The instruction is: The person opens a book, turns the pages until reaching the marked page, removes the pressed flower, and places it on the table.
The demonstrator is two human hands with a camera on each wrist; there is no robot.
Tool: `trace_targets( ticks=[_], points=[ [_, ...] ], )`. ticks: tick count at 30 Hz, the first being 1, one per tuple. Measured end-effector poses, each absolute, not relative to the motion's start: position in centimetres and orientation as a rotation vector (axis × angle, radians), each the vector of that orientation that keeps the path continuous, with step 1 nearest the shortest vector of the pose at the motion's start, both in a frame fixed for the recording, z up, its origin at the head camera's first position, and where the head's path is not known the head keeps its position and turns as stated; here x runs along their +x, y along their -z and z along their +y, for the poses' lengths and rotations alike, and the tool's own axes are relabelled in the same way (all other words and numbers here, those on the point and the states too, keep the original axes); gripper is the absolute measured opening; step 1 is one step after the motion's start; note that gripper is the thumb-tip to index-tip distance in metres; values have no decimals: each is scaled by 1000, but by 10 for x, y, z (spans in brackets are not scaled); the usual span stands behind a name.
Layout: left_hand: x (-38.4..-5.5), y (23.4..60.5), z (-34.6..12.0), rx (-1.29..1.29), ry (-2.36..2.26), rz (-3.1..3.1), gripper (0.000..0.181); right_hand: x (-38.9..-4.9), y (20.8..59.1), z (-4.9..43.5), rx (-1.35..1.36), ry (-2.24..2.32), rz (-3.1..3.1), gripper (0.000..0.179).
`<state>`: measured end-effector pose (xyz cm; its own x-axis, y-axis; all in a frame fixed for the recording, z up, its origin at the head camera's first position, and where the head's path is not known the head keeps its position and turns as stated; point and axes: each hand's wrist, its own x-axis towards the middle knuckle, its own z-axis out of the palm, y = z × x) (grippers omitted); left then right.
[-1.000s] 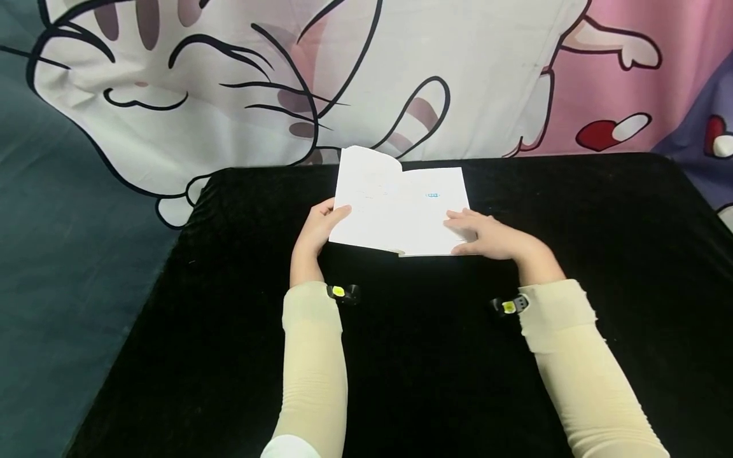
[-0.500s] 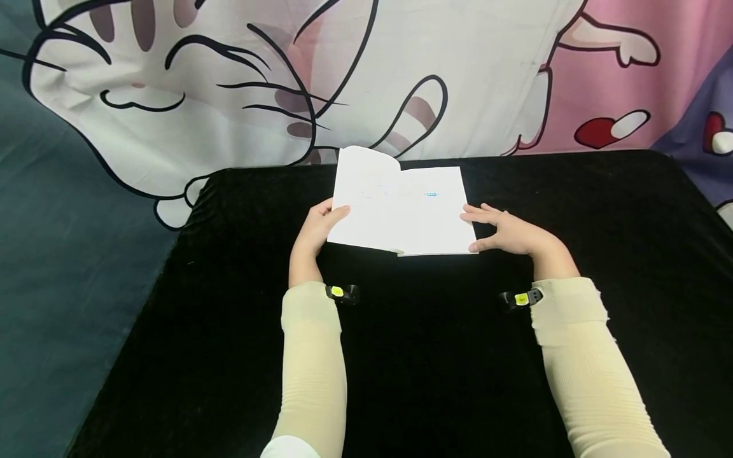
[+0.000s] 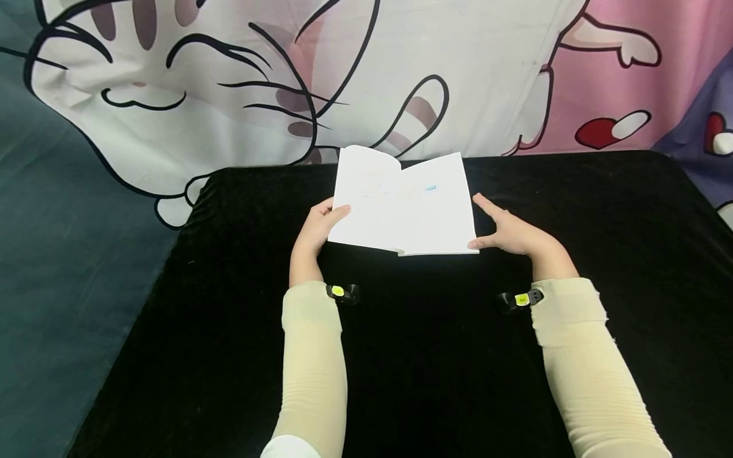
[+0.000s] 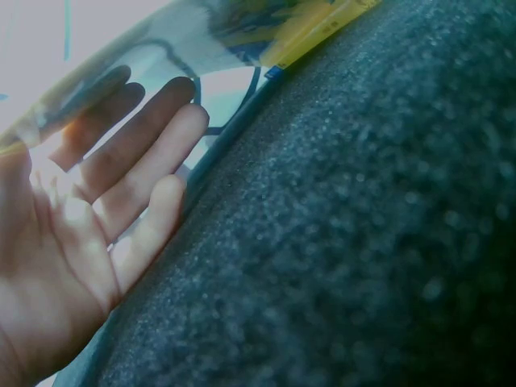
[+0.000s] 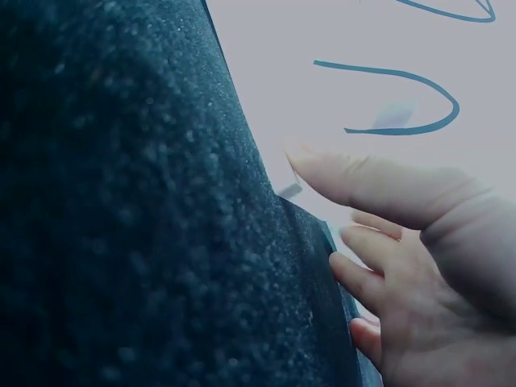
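Note:
An open book [image 3: 435, 216] with white pages lies at the far middle of the black table, a small blue print on its right page. My left hand [image 3: 314, 232] grips its left side, thumb on the page. In the left wrist view, the fingers of my left hand [image 4: 121, 201] reach under the glossy, partly yellow cover [image 4: 314, 36]. My right hand [image 3: 512, 232] is at the book's right edge, thumb on the lower corner and forefinger stretched along the side. In the right wrist view, the thumb [image 5: 363, 181] touches the page edge, with the other fingers lower down.
Black cloth [image 3: 424, 356] covers the table. Directly behind its far edge hangs a curtain [image 3: 504, 76] with cartoon cats. Small cameras [image 3: 343, 293] sit at both wrists, beside the cream sleeves [image 3: 314, 362].
My right hand has moved right, off the page to the book's right edge, and its forefinger has stretched out. The right half's far corner has risen. My left hand keeps its grip.

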<state>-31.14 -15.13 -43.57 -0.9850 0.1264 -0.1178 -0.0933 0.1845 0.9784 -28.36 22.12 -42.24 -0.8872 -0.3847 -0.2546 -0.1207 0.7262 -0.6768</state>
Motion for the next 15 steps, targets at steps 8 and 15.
trace_targets(
  ticks=[8,15],
  points=[
    [-311,435,-152,20,-1903,2264,30,-282,415,217,-404,1021,2479,85],
    [-305,423,-150,20,-1887,2254,31,-269,398,174,-585,1199,2347,69]
  ],
)
